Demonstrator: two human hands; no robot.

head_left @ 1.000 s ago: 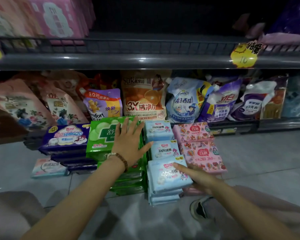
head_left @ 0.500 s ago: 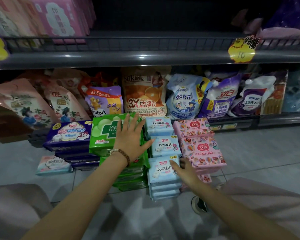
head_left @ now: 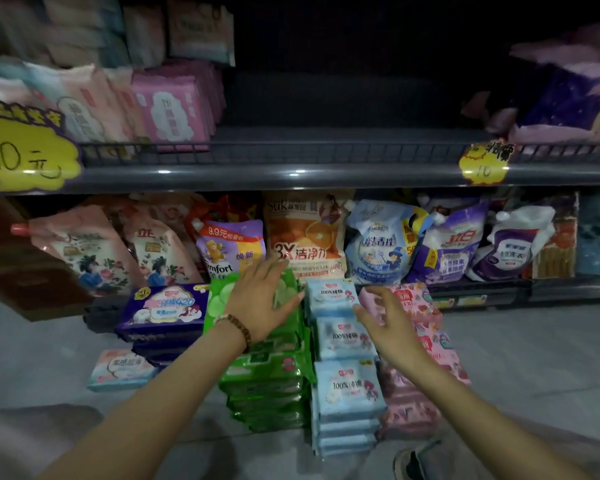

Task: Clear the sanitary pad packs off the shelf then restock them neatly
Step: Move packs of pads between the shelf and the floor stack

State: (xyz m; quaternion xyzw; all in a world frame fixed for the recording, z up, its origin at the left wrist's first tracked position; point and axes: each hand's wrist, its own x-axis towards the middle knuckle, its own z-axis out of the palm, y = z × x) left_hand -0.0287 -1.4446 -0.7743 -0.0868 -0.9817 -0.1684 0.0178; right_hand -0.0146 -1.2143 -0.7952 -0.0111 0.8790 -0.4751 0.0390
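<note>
At floor level, near the foot of the shelving, four stacks of sanitary pad packs stand side by side on grey tiles. From left to right they are dark blue plastic packs [head_left: 163, 311], glossy green packs [head_left: 267, 375], pale blue packs [head_left: 347, 389] in a row running near to far, and pink patterned packs [head_left: 430, 344]. One pale flat pack [head_left: 122, 370] lies alone, near and left of the dark blue stack.

The left hand [head_left: 260, 303], with a brown bead bracelet [head_left: 239, 329] at the wrist, is palm-down over the far top of the green stack. Its fingers are straight and spread and grip nothing. Contact with the pack cannot be confirmed owing to blur. The right hand [head_left: 388, 323] is over the far ends of the pale blue and pink stacks, fingers apart and slightly bent, holding nothing.

A grey metal shelf [head_left: 291, 174] with a wire front rail sits above. Pink upright packs [head_left: 170, 109] occupy its left end and purple packs [head_left: 568, 98] its right end. A large yellow price tag [head_left: 21, 150] and a smaller yellow tag [head_left: 484, 164] hang on its front edge. Soft detergent pouches [head_left: 305, 233] fill the shelf below, just behind the stacks.
</note>
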